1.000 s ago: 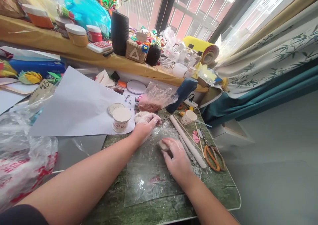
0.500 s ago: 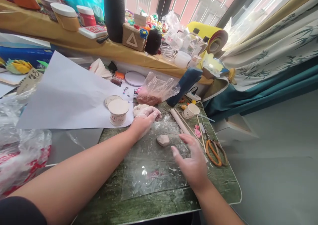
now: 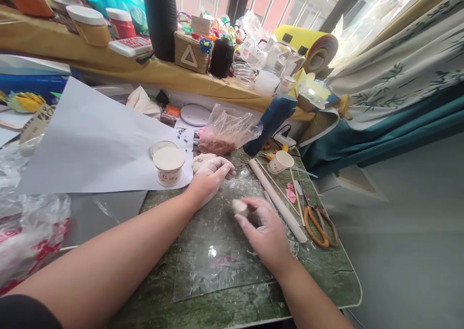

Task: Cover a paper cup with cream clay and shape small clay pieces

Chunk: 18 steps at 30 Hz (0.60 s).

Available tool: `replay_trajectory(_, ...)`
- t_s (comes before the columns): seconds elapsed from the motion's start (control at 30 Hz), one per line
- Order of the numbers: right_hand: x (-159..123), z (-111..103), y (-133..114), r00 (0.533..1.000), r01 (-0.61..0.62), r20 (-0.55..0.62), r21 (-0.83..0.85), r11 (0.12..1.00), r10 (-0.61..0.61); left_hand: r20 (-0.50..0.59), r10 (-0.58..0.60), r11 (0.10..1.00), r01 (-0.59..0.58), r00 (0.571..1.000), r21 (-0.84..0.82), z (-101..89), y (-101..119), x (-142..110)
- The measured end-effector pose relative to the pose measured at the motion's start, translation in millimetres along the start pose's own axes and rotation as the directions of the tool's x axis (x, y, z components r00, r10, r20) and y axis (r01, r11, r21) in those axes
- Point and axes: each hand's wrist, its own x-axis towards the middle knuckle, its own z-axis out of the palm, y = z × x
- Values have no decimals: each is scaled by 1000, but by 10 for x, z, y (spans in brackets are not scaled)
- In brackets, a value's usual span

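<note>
My right hand (image 3: 266, 230) pinches a small pale lump of clay (image 3: 239, 207) between thumb and fingers, above a clear sheet (image 3: 206, 271) on the green table. My left hand (image 3: 215, 174) is farther back, closed with its fingers curled toward the thumb; whatever it may hold is hidden. Just behind its knuckles lies a larger pale clay mass (image 3: 201, 161). White residue coats both hands. To the left, a paper cup (image 3: 169, 176) with a pale round top stands on white paper (image 3: 83, 145). A pale rolling pin (image 3: 279, 201) lies right of the right hand.
Orange-handled scissors (image 3: 317, 227) and thin sticks lie along the right side, near another paper cup (image 3: 281, 161). A plastic bag of brown material (image 3: 221, 138) and a dark blue cylinder (image 3: 270, 126) stand behind. Crumpled plastic (image 3: 32, 237) is at left; jars (image 3: 89, 26) line the ledge.
My right hand has moved left and closed on the small clay lump, which lay on the sheet before. My left hand has stayed almost in place. The view has shifted slightly.
</note>
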Motion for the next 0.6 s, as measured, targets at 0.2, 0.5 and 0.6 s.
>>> replay_trajectory(0.2,83,-334,-206,842,189,-531,116,975,-100,-5,8,1000,-8,1000,26,-9,-14,7)
replay_trajectory(0.5,-248,76,130,1000,-4,-21,-181,983,0,31,27,999,-25,999,-43,-12,-61,-3)
replay_trajectory(0.6,-216,198,140,999,-37,11,-199,979,40,21,18,999,-17,1000,-32,-11,-68,-4)
